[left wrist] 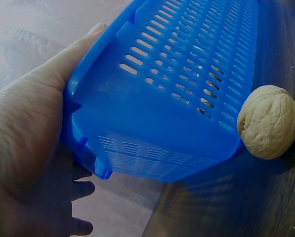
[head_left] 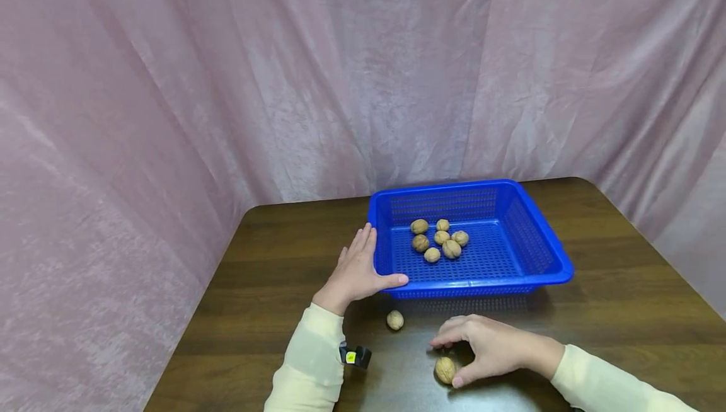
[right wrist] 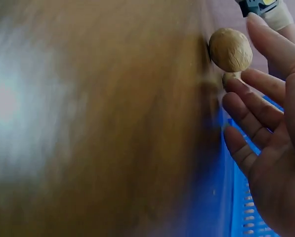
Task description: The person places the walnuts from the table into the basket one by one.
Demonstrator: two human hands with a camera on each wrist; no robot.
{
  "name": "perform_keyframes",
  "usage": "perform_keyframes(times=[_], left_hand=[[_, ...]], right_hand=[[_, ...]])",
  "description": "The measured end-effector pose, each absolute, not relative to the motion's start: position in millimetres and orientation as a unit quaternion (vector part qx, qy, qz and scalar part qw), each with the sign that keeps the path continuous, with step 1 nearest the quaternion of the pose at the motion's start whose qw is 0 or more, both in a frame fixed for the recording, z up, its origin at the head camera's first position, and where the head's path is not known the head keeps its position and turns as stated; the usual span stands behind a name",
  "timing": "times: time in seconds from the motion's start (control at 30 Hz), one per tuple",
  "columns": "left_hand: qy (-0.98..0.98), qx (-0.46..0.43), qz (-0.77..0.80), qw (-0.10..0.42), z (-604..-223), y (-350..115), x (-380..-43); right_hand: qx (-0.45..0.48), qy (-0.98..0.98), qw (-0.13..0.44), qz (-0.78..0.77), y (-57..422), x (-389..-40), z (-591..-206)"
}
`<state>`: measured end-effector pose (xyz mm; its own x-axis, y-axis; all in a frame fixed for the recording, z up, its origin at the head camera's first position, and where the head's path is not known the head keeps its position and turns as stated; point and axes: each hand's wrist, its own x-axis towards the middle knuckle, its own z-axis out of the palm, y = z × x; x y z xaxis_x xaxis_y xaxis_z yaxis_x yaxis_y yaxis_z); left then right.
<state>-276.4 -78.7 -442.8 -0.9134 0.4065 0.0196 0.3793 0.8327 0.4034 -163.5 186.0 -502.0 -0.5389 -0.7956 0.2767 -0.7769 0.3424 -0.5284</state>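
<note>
My left hand rests on the near left corner of a blue plastic basket, thumb along the front rim and straight fingers along the left side. Several walnuts lie inside, mostly toward the left, one of them a walnut close to the front. My right hand is low over the table, its fingers spread around a walnut. The thumb tip is right at that walnut, and the other fingers stand apart from it. Another walnut sits on the table just in front of the basket.
The brown wooden table has rounded far corners. Behind it hangs a pink curtain. A black wrist device with a yellow label is strapped at the left sleeve.
</note>
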Motion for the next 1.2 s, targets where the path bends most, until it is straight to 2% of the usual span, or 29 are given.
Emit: perform_keyframes(times=[0.3,0.7,1.0,1.2], left_hand=[[0.957,0.204,0.205,0.029,-444.0,-75.6,-278.9],[0.957,0.202,0.205,0.038,-444.6,-75.0,-275.9],[0.957,0.203,0.207,0.028,-443.0,-76.1,-275.7],[0.955,0.201,0.214,0.033,-444.0,-77.1,-275.7]], right_hand=[[-0.515,0.802,0.04,-0.299,182.5,-168.0,-504.1],[-0.517,0.795,0.036,-0.316,186.2,-164.7,-500.9],[-0.529,0.771,-0.036,-0.353,203.5,-164.9,-446.7],[-0.472,0.789,-0.056,-0.388,230.6,-184.7,-398.6]])
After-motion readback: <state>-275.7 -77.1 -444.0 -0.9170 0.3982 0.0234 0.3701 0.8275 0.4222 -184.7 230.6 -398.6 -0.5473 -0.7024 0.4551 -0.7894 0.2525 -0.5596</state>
